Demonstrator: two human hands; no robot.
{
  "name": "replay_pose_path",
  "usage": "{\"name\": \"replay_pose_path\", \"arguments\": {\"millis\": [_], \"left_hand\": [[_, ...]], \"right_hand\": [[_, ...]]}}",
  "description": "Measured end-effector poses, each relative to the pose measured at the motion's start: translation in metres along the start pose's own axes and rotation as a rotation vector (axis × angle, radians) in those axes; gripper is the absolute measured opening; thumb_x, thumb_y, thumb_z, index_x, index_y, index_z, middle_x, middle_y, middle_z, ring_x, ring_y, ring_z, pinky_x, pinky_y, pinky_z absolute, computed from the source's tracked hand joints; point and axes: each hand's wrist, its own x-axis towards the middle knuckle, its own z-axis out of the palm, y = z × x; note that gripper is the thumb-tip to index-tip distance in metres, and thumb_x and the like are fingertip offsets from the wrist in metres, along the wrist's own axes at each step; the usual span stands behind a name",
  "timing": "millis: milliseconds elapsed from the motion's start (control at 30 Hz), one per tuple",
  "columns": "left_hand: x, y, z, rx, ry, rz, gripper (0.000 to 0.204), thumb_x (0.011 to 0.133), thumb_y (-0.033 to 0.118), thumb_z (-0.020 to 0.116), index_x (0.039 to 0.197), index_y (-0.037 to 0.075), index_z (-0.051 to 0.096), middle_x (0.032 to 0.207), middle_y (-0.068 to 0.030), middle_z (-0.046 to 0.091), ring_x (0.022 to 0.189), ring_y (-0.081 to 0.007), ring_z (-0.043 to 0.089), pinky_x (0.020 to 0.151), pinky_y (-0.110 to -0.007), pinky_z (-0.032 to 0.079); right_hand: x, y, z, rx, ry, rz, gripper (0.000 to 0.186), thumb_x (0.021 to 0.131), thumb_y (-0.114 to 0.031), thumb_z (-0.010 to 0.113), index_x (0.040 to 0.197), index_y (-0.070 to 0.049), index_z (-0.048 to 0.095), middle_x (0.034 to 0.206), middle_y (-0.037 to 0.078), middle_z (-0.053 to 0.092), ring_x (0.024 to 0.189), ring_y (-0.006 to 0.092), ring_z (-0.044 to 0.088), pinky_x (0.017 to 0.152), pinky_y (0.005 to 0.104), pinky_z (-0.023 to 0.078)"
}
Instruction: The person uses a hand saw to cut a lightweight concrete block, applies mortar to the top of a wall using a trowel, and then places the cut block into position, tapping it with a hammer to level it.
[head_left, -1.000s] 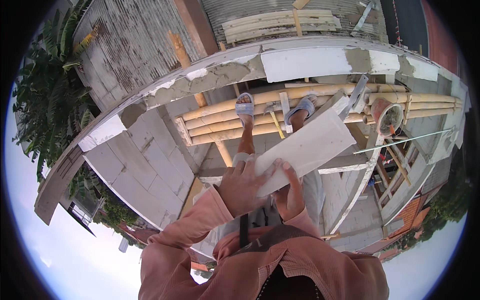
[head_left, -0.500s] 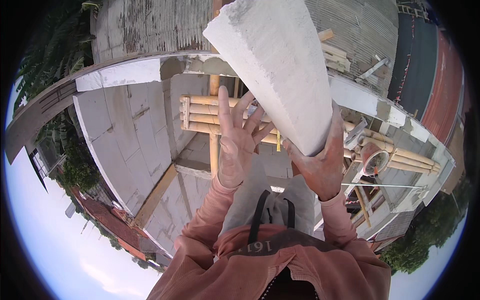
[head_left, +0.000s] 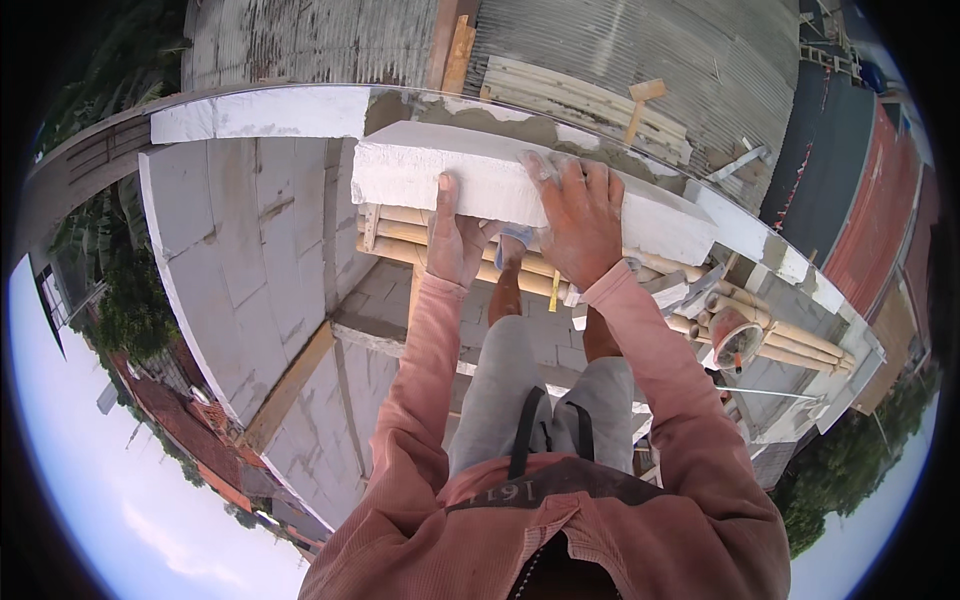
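Observation:
A long white lightweight concrete block (head_left: 395, 180) lies lengthwise in front of me along the wall top, against a strip of grey mortar (head_left: 500, 122). My left hand (head_left: 458, 240) grips its lower near edge, thumb up on the near face and the other fingers mostly hidden underneath. My right hand (head_left: 585, 215) lies over the block's middle, with fingers bent across its upper edge. Whether the block rests fully on the mortar or is still borne by my hands, I cannot tell.
Bamboo poles (head_left: 400, 232) form a scaffold below, with my foot on it. At right hangs a mortar-stained bucket (head_left: 735, 340). White blocks (head_left: 260, 112) line the wall top. Beyond it lie a corrugated roof (head_left: 320, 45) and timber strips (head_left: 590, 105). A block wall (head_left: 240, 240) drops away at left.
The block has gone from tilted and raised in my right hand to lying level along the wall. My left hand, open before, now grips it; my right has shifted onto its upper edge.

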Motion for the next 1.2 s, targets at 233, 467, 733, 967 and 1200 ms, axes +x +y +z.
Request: {"name": "replay_pose_path", "arguments": {"millis": [233, 467, 733, 967, 1200], "left_hand": [[0.02, 0.006, -0.008, 0.05, 0.05, 0.017, 0.077, 0.095, 0.065, 0.056, 0.148, 0.011, 0.038, 0.142, -0.0125, 0.05, 0.131, -0.0264, 0.052, 0.103, -0.046, 0.052], [0.03, 0.002, 0.001, 0.082, 0.105, 0.065, 0.081, 0.095, 0.065, 0.057, 0.151, 0.012, 0.033, 0.143, -0.0124, 0.048, 0.129, -0.0289, 0.053, 0.104, -0.05, 0.05], [0.046, -0.002, 0.002, 0.034, 0.119, 0.04, 0.078, 0.094, 0.065, 0.058, 0.145, 0.008, 0.039, 0.132, -0.0117, 0.054, 0.118, -0.0273, 0.06, 0.1, -0.049, 0.054], [0.057, -0.001, 0.005, 0.085, 0.218, -0.017, 0.081, 0.095, 0.065, 0.057, 0.15, 0.01, 0.035, 0.141, -0.013, 0.048, 0.129, -0.0296, 0.051, 0.105, -0.055, 0.046], [0.069, -0.003, 0.017, 0.06, 0.175, -0.012, 0.079, 0.094, 0.062, 0.06, 0.145, 0.006, 0.04, 0.136, -0.0135, 0.053, 0.125, -0.0271, 0.056, 0.099, -0.052, 0.052]], "right_hand": [[0.016, -0.002, 0.007, 0.034, -0.037, 0.075, 0.074, 0.07, -0.011, 0.077, 0.14, -0.016, 0.056, 0.12, 0.011, 0.055, 0.113, 0.0326, 0.048, 0.102, 0.0492, 0.034], [0.02, 0.017, 0.028, 0.065, -0.023, 0.072, 0.082, 0.067, -0.009, 0.077, 0.145, -0.016, 0.052, 0.122, 0.01, 0.054, 0.112, 0.0329, 0.049, 0.104, 0.0506, 0.034], [0.032, 0.029, 0.042, 0.073, -0.028, 0.046, 0.083, 0.066, -0.006, 0.076, 0.145, -0.016, 0.052, 0.123, 0.01, 0.054, 0.114, 0.0332, 0.048, 0.105, 0.0486, 0.034], [0.034, 0.029, 0.054, 0.027, -0.057, 0.073, 0.087, 0.063, -0.006, 0.076, 0.146, -0.016, 0.05, 0.124, 0.011, 0.053, 0.113, 0.0334, 0.048, 0.102, 0.049, 0.035], [0.035, 0.028, 0.055, 0.016, -0.057, 0.096, 0.081, 0.067, -0.008, 0.074, 0.145, -0.018, 0.052, 0.122, 0.012, 0.053, 0.112, 0.0337, 0.048, 0.102, 0.0496, 0.034]]}}
